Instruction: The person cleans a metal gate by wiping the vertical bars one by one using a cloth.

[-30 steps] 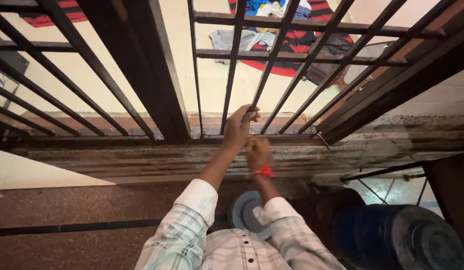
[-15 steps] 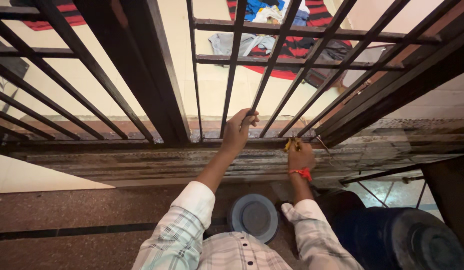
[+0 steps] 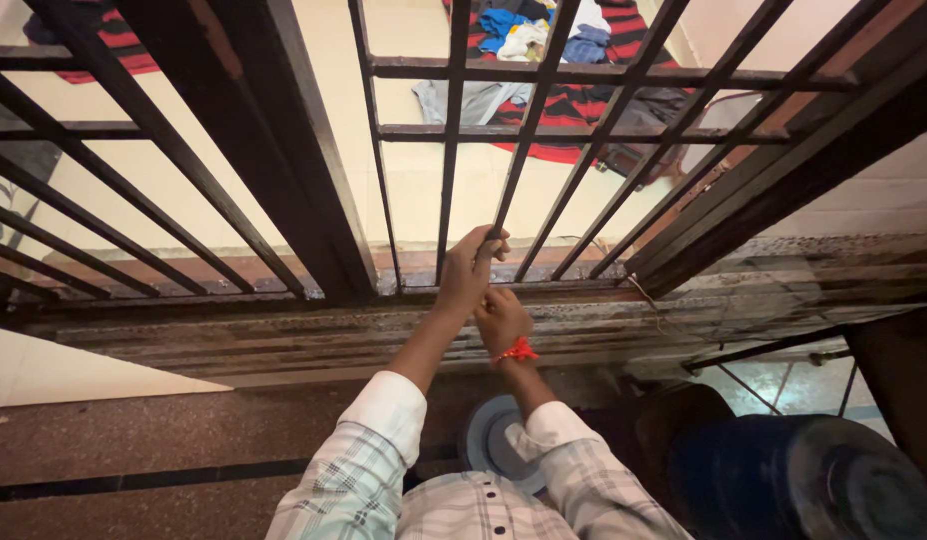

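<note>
Right hand [image 3: 501,318] back beside left hand [image 3: 466,272] on dark, rusty window bar [image 3: 500,215]

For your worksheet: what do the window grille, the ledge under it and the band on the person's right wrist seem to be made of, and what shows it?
Window grille: probably painted iron; thin, dark, rigid bars. Ledge: likely stone or concrete; flat slab, worn and stained. Band by the right hand: seems red thread; thin, soft strands. The left hand grips a bar.

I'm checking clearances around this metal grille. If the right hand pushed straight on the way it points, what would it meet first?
Most likely the grille's bottom rail, just beyond the right hand, right beside the left hand gripping an upright bar. Depth is hard to judge, so it may already touch.
</note>
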